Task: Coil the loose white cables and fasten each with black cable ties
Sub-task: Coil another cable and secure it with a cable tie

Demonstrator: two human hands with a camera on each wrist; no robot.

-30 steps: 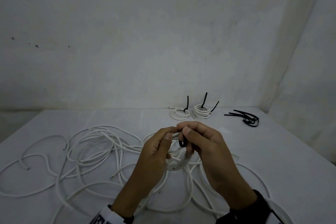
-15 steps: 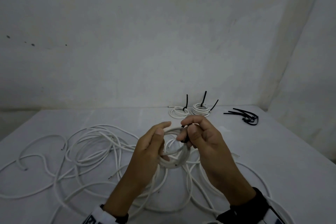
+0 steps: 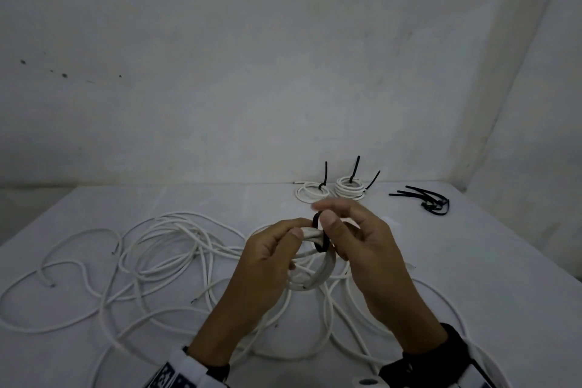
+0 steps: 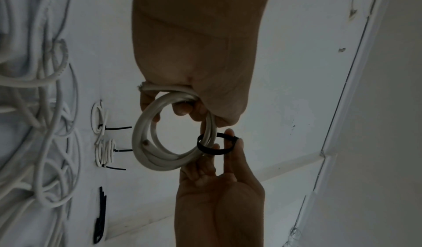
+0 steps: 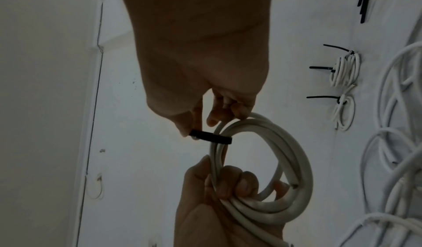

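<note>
Right hand (image 3: 362, 249): thumb and forefinger pinch a black tie (image 3: 319, 235), looped round the coil (image 3: 318, 274); half a second ago the fingers hid the loop, now it shows. Left hand (image 3: 271, 258): fingers curled round the coil's left side, frame centre. Below: loose cables (image 3: 151, 249) on a white table (image 3: 472, 261). Upper right of table: two tied coils (image 3: 333, 190), spare ties (image 3: 425, 198), against white walls (image 3: 252, 57).
</note>
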